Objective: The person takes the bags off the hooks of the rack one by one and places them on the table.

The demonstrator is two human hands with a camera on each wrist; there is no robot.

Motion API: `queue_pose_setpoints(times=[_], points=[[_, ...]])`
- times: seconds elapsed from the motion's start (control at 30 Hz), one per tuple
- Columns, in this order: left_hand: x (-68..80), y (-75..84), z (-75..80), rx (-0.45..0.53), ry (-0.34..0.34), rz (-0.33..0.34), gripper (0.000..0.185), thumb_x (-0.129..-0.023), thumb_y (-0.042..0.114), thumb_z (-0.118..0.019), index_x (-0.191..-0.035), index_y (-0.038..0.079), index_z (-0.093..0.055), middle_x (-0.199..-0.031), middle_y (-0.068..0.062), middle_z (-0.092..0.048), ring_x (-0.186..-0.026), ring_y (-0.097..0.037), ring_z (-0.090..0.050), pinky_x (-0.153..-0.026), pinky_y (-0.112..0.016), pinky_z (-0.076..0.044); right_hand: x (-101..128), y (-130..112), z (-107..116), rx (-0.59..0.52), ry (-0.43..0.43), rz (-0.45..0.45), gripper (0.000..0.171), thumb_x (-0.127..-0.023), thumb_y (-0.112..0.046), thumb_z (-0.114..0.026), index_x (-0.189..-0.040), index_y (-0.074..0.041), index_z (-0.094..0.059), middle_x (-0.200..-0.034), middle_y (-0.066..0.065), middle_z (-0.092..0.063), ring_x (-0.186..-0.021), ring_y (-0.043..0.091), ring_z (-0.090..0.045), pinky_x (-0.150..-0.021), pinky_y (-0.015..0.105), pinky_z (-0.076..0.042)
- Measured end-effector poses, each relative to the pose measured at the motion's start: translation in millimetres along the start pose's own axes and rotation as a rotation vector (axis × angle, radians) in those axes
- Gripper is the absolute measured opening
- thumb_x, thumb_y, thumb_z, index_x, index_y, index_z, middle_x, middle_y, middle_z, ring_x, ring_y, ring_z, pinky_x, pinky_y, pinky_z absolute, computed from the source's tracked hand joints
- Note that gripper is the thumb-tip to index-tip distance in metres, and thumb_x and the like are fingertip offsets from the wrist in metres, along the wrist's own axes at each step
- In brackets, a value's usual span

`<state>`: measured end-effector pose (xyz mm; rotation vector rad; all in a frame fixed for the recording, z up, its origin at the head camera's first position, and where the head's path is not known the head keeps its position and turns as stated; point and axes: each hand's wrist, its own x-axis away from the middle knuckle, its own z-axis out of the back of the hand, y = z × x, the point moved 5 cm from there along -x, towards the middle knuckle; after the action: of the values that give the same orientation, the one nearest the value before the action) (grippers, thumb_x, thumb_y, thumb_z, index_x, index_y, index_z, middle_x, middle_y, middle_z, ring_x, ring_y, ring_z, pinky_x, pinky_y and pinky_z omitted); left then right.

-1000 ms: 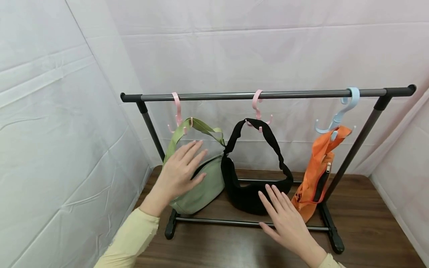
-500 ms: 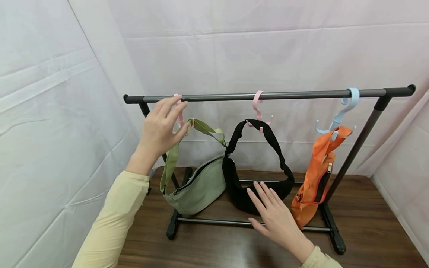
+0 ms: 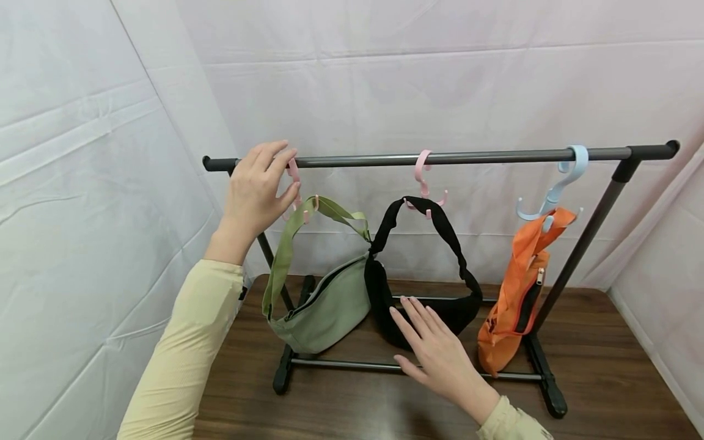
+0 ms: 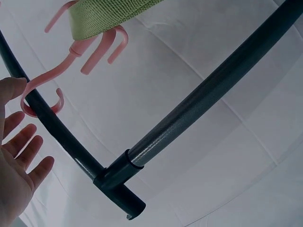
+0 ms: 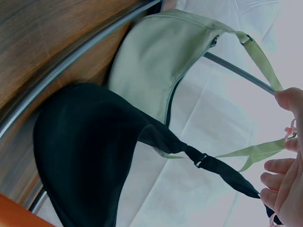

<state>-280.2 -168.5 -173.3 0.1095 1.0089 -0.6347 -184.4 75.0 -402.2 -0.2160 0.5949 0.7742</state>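
A black metal rack stands on a wooden table, its top rail (image 3: 440,157) carrying three hooks. My left hand (image 3: 258,189) is raised to the left pink hook (image 3: 294,174), fingertips touching it at the rail, fingers loosely spread in the left wrist view (image 4: 19,156). From that hook (image 4: 57,75) hangs a green bag (image 3: 324,305) by its strap (image 4: 104,14). My right hand (image 3: 434,348) is held flat, fingers straight, in front of the black bag (image 3: 379,299); whether it touches is unclear. The right wrist view shows the black bag (image 5: 80,156) and green bag (image 5: 156,66).
The black bag hangs from a middle pink hook (image 3: 422,174). An orange bag (image 3: 517,293) hangs from a blue hook (image 3: 555,189) at the right. The rack's base bar (image 3: 341,365) lies low across the wooden table (image 3: 594,366). White sheets enclose the left, back and right.
My left hand rose from the green bag's front up to the left pink hook on the rail. My right hand drifted left across the black bag.
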Motion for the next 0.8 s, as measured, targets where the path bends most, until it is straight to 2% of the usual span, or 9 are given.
queue_pose_setpoints(times=[0.13,0.5,0.73,0.8], points=[[-0.9,-1.7,-2.1,0.001,-0.009,0.005,0.04,-0.076,0.01,-0.07,-0.111,-0.004,-0.059,-0.119,-0.018,-0.054,-0.11,-0.032,-0.049,-0.088,-0.044,-0.043,-10.7,-1.9,1.5,0.01,0.015,0.01,0.064,-0.094,-0.05,-0.021,-0.141,-0.009,-0.031,-0.145,0.015,-0.028,-0.132,0.029,-0.029,-0.103,0.043,-0.029],[-1.4,-6.7,-6.5,0.015,-0.042,0.028,0.048,-0.074,0.016,-0.073,-0.115,-0.005,-0.058,-0.118,-0.017,-0.055,-0.11,-0.031,-0.049,-0.092,-0.043,-0.04,-29.0,-7.4,1.8,-0.011,0.047,0.024,0.061,-0.094,-0.048,-0.022,-0.139,-0.009,-0.035,-0.142,0.017,-0.033,-0.13,0.029,-0.033,-0.101,0.044,-0.034],[-0.6,-7.0,-10.8,0.002,-0.051,0.017,0.046,-0.074,0.015,-0.073,-0.112,-0.006,-0.058,-0.109,-0.019,-0.059,-0.108,-0.032,-0.049,-0.098,-0.039,-0.035,-35.4,-6.8,-2.2,-0.021,0.044,0.031,0.058,-0.093,-0.045,-0.035,-0.139,-0.008,-0.036,-0.142,0.017,-0.033,-0.13,0.029,-0.032,-0.102,0.043,-0.033],[-0.4,-7.3,-11.4,-0.004,-0.049,0.025,0.046,-0.074,0.015,-0.073,-0.112,-0.005,-0.059,-0.109,-0.019,-0.06,-0.109,-0.032,-0.049,-0.098,-0.039,-0.035,-38.7,-6.7,-3.0,-0.023,0.045,0.034,0.059,-0.091,-0.042,-0.047,-0.138,-0.007,-0.037,-0.141,0.018,-0.034,-0.13,0.03,-0.032,-0.102,0.043,-0.033]])
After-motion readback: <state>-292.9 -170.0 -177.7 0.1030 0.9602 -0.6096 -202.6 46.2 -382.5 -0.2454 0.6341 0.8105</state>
